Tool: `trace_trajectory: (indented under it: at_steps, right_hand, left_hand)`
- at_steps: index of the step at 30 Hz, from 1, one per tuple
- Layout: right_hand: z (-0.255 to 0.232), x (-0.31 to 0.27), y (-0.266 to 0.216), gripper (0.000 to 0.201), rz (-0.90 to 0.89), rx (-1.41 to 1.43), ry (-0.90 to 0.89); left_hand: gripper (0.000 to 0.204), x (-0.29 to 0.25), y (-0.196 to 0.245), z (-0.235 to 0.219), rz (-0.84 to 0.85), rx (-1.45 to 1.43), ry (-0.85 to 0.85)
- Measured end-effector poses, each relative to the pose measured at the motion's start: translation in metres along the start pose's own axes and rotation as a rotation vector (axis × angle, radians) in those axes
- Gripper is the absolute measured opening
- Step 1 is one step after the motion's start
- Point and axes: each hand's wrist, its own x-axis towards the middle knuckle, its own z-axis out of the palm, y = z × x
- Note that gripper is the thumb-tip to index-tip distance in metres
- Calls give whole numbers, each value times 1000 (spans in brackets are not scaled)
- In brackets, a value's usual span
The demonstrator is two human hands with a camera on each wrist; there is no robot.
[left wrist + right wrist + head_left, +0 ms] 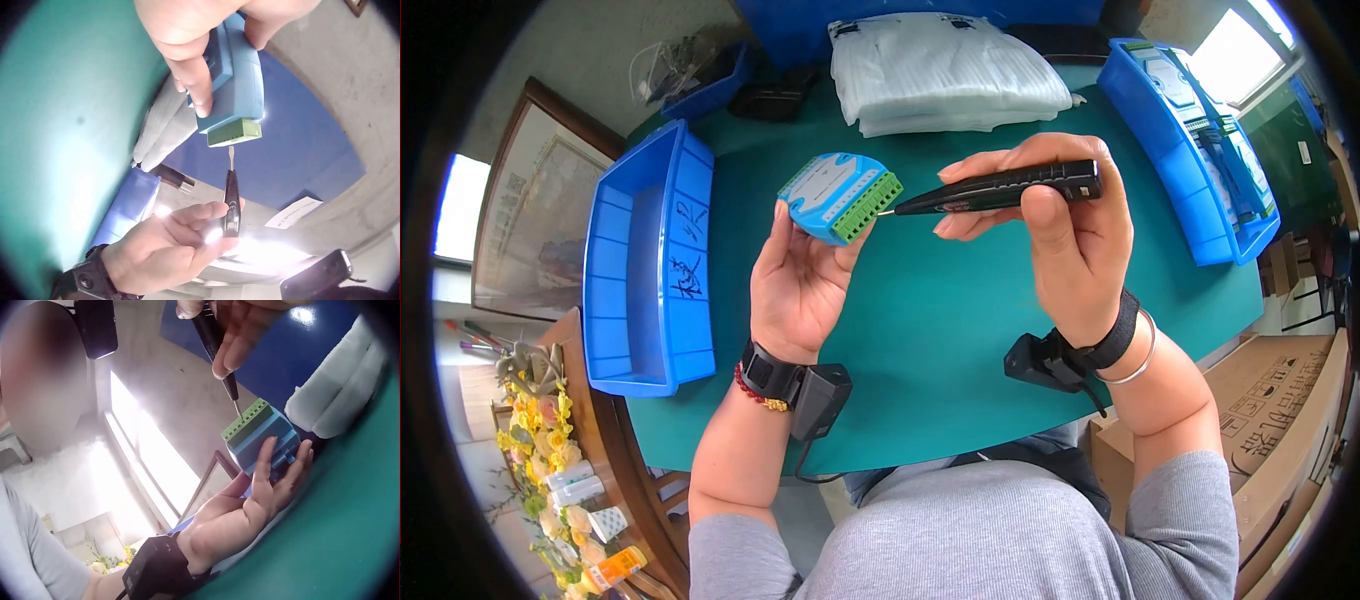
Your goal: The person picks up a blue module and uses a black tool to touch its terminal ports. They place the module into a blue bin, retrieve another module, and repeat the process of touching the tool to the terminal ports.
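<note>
My left hand [802,290] holds a blue electronic module [832,190] up over the table, fingers beneath and thumb at its side. A green screw terminal block [868,208] runs along the module's right edge. In my right hand [1080,235] is a black pen-shaped screwdriver [1000,188], pinched between thumb and fingers and lying nearly level. Its thin metal tip [238,409] points into the row of terminals, right at the green block in the right wrist view. From the left wrist view, the flat blade [232,157] stands just under the block's edge.
On the green table [940,330] a blue bin [625,280] stands at left. Another blue bin [1175,150] at right holds several similar modules. White plastic bags [945,75] are stacked at the back. Cardboard boxes [1280,400] stand at the lower right, beside the table.
</note>
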Motion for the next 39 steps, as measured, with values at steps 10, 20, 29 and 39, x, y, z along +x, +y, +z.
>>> trace_trajectory:
  at_steps: [10,20,29,39]
  right_hand:
    - [-2,-2,-1,25,-183,-289,-225]
    - [-1,1,-4,22,46,45,14]
    - [4,-2,0,22,82,75,35]
    - [1,-5,0,22,-100,-159,-91]
  left_hand:
    - [42,1,1,-5,-19,-22,-16]
    - [40,-1,-1,2,17,35,25]
    - [41,-1,-2,4,-34,10,-37]
    - [43,0,1,-3,-11,11,0]
